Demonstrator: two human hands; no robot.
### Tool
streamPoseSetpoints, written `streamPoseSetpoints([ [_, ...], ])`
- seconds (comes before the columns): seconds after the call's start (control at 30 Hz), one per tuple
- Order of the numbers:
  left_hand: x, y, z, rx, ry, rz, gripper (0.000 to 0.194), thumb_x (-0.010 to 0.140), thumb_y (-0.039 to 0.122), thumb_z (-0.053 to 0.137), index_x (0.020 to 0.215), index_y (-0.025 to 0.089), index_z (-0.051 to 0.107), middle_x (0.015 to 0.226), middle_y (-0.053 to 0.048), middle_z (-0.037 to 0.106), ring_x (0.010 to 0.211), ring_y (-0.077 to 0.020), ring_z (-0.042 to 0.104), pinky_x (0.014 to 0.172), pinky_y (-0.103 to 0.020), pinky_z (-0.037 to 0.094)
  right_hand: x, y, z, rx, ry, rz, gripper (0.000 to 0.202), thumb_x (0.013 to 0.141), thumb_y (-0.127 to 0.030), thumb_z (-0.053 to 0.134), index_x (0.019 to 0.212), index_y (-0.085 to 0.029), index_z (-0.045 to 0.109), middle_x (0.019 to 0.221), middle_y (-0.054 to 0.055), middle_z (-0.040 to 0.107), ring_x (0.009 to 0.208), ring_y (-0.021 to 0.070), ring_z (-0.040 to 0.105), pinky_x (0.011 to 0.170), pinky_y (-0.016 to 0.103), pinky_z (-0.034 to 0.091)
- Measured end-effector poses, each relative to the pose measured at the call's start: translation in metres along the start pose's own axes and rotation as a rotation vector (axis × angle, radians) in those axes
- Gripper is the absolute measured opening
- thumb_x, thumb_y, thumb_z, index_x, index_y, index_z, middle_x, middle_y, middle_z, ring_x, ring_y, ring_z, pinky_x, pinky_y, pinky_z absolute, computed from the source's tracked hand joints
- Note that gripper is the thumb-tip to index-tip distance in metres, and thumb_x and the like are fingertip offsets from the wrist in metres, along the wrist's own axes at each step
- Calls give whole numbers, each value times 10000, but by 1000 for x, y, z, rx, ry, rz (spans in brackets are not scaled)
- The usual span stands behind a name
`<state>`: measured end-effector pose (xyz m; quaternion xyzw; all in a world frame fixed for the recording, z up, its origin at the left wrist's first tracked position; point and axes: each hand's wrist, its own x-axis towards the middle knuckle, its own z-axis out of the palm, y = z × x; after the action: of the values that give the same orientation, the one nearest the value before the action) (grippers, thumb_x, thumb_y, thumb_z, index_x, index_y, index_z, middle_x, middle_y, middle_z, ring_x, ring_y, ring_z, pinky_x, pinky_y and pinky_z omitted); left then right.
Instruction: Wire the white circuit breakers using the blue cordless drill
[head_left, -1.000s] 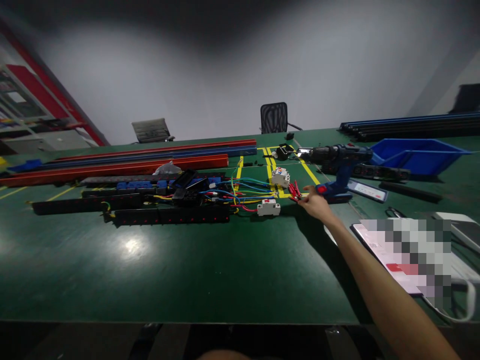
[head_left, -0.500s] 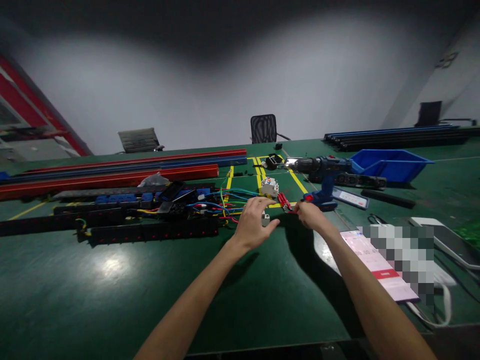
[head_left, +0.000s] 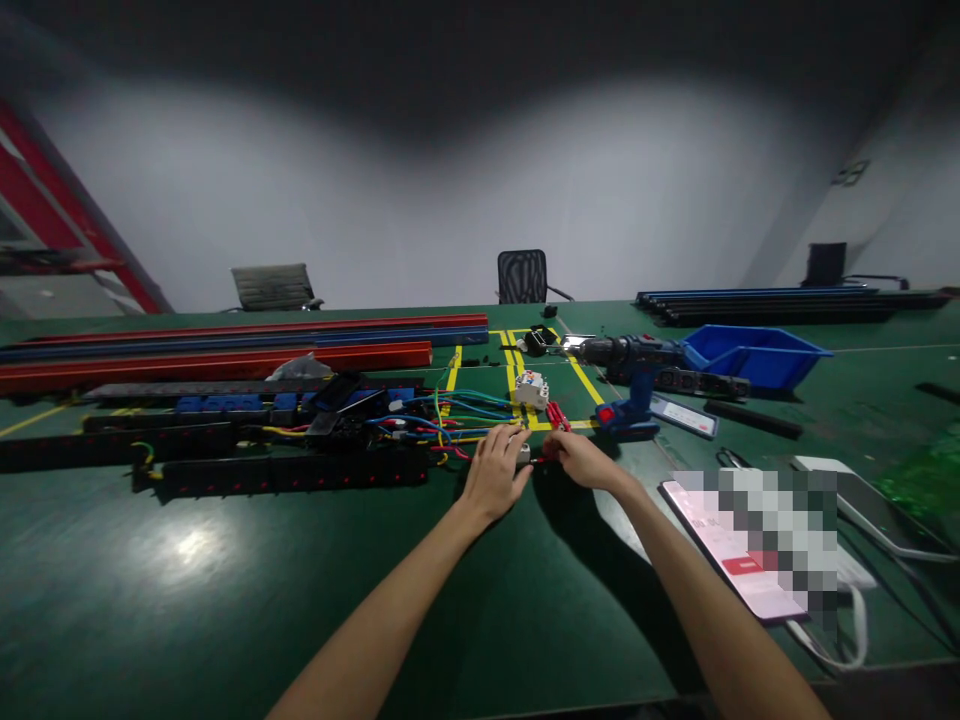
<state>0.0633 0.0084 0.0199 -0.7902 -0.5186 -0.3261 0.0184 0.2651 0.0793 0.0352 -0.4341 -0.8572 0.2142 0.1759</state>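
Note:
My left hand (head_left: 495, 472) is closed on a small white block (head_left: 524, 454) with wires at its left side. Just right of it, my right hand (head_left: 581, 458) grips a thin red tool (head_left: 546, 457), whose tip points at the block. Behind the hands sits a larger white component (head_left: 532, 389). A bundle of red pieces (head_left: 557, 416) lies beyond my right fingers. Blue, green and yellow wires (head_left: 457, 405) run left to black strips (head_left: 292, 475). A blue cordless drill (head_left: 631, 385) stands behind my right hand.
Orange rails (head_left: 360, 355) lie at the back left of the green table (head_left: 247, 620). To the right are a blue bin (head_left: 757, 355), a black bar (head_left: 754, 418) and a pink-screened phone (head_left: 727, 560). Dark rails (head_left: 765, 305) lie at the far right.
My right hand has moved left with the red tool, to the white block. The fingers of my left hand have closed in around the block. The camera view has shifted slightly.

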Motion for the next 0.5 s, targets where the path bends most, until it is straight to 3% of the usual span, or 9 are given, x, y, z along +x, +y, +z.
streamPoseSetpoints([
  [0.37,-1,1,2,-52,9,-36,585,862,165,615,1406,289,439,1324,-49,529,1280,-247,425,1099,-434,408,0,-5,4,-159,69,-5,329,784,26,400,947,-162,616,959,81,695,867,167,616,758,238,411],
  [0.5,-2,2,1,-50,12,-43,569,866,176,613,1398,290,447,1324,-49,528,1278,-252,424,1100,-443,408,-3,-7,5,-268,75,2,374,788,23,417,1009,-180,640,1052,98,685,985,198,604,835,284,378],
])
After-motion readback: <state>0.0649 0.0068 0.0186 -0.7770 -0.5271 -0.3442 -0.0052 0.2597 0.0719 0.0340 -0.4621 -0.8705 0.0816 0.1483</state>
